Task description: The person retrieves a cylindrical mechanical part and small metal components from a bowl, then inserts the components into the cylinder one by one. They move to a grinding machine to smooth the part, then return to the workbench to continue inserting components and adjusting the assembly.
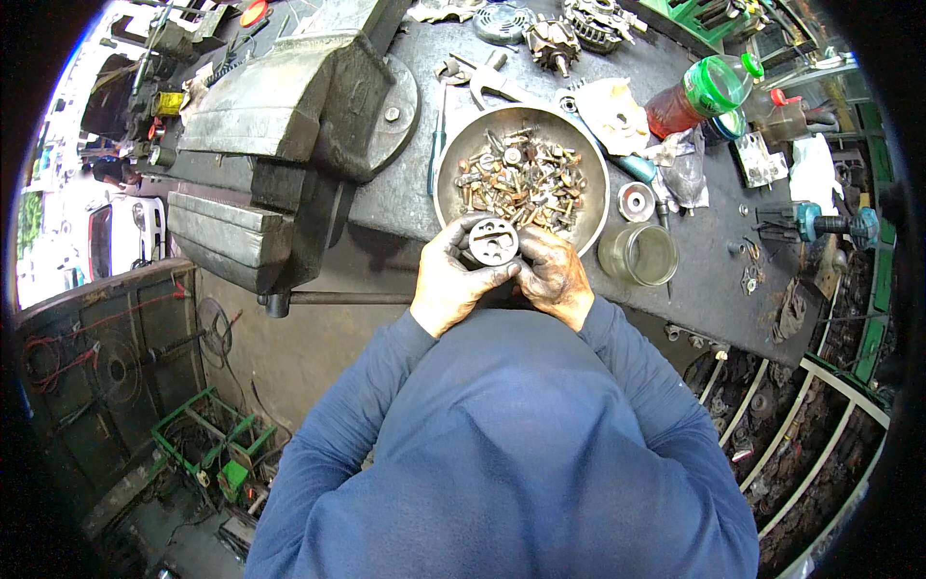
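A round metal part (494,242) with slots and holes in its face is held up at the near rim of a metal bowl (444,166). My left hand (450,277) wraps around its left side, with the thumb along its lower edge. My right hand (553,274) is closed at its right side, the blackened fingers curled in against the part; their tips are partly hidden. Behind both hands, the bowl holds a heap of mixed screws, bolts and small metal fittings (521,179).
A large bench vise (280,135) stands at the left. To the right of the bowl are a glass jar (639,256), a metal ring-shaped part (637,202), a screwdriver (662,198) and a red-filled bottle (690,101). Motor parts (553,43) lie at the back of the dark workbench (719,280).
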The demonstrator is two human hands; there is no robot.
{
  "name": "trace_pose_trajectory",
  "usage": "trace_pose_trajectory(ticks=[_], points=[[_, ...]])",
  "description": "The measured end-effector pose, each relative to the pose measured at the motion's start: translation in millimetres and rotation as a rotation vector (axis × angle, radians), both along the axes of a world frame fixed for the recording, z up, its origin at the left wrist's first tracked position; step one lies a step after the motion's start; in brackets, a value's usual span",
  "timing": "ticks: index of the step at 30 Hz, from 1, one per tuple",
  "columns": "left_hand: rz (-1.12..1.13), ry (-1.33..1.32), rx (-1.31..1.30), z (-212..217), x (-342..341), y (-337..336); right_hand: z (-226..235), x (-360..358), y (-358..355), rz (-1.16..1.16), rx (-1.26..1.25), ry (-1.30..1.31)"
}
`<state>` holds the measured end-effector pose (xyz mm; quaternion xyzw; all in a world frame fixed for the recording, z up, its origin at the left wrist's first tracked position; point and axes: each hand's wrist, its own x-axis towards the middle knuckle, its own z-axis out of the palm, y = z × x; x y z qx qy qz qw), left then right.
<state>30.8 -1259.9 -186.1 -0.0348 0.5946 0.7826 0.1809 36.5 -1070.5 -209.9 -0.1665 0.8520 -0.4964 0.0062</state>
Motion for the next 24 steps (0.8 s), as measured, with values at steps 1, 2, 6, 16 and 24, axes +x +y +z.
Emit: trace_pose_trajectory(ticks=[1,2,6,16,24], points=[[0.001,-0.006,0.004,-2.8,0.5,0.0,2.3,0.3,-1.3,-0.017,-0.025,0.001],[0.003,-0.011,0.008,-5.3,1.1,0.0,6.0,0.6,-3.5,-0.033,-0.051,0.002],[-0.028,0.026,-0.078,-0.6,1.7,2.2,-2.8,1.0,-6.1,-0.027,-0.145,0.042],[0.006,0.168,-0.308,4.5,3.1,14.6,14.7,5.7,-11.8,-0.019,-0.353,-0.142],[0.048,0.014,0.018,7.7,2.9,12.1,8.9,6.0,-10.0,-0.021,-0.28,-0.138]])
